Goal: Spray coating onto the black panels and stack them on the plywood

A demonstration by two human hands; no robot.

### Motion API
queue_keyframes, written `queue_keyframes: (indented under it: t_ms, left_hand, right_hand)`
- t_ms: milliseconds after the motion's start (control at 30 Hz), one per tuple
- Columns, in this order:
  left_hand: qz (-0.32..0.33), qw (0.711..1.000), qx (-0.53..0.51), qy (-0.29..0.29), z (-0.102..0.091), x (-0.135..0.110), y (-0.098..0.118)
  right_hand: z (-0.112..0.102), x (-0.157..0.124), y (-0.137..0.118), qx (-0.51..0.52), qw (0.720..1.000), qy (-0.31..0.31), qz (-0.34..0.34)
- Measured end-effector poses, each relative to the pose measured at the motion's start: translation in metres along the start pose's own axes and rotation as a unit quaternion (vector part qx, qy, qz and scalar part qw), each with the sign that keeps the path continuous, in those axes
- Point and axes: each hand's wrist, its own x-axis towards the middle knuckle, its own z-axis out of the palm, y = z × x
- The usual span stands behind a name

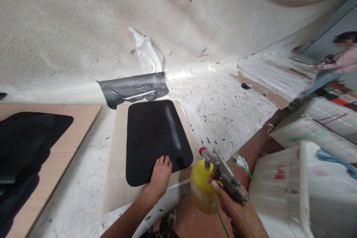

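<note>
A flat black sheet (152, 137) with rounded corners lies on a beige board (115, 193). Pale speckles run down its right side. My left hand (161, 174) rests on the sheet's lower edge, fingers stretched out over the black surface. To the right, my right hand (232, 204) is wrapped round the grip of a metal spray gun (223, 171). Its nozzle with a red ring points up and left, towards the sheet's right side. Below the gun hangs a yellow-topped cup (205, 193) with amber liquid showing through its wall.
More black sheets (25, 148) lie on a board (80, 134) at left. A wrinkled dark piece (134, 85) lies behind. Small black scraps dot the white covering (220, 108). White bins (279, 178) stand at right, near a green hose (247, 171). Another person (343, 57) stands far right.
</note>
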Motion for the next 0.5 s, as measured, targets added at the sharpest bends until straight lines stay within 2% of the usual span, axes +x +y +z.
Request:
queue_keyframes:
  t_ms: [67, 200, 333, 433, 500]
  left_hand:
    - [0.008, 1.0, 0.004, -0.017, -0.002, 0.004, -0.004]
    - [0.063, 0.994, 0.02, -0.09, -0.01, 0.011, -0.01]
    - [0.104, 0.989, 0.022, -0.104, -0.019, 0.017, -0.012]
    - [0.054, 0.99, -0.085, -0.102, -0.023, 0.027, -0.018]
    - [0.005, 0.98, -0.169, -0.105, -0.027, 0.038, -0.029]
  right_hand:
    - [-0.001, -0.002, 0.004, -0.011, 1.0, -0.008, 0.02]
    - [-0.003, -0.006, 0.015, 0.013, 1.0, -0.005, 0.0]
    - [-0.004, -0.01, 0.022, 0.037, 0.999, -0.01, -0.004]
    - [-0.001, -0.012, 0.016, 0.036, 0.999, 0.007, -0.004]
    - [0.002, -0.014, 0.005, 0.027, 0.999, 0.016, -0.021]
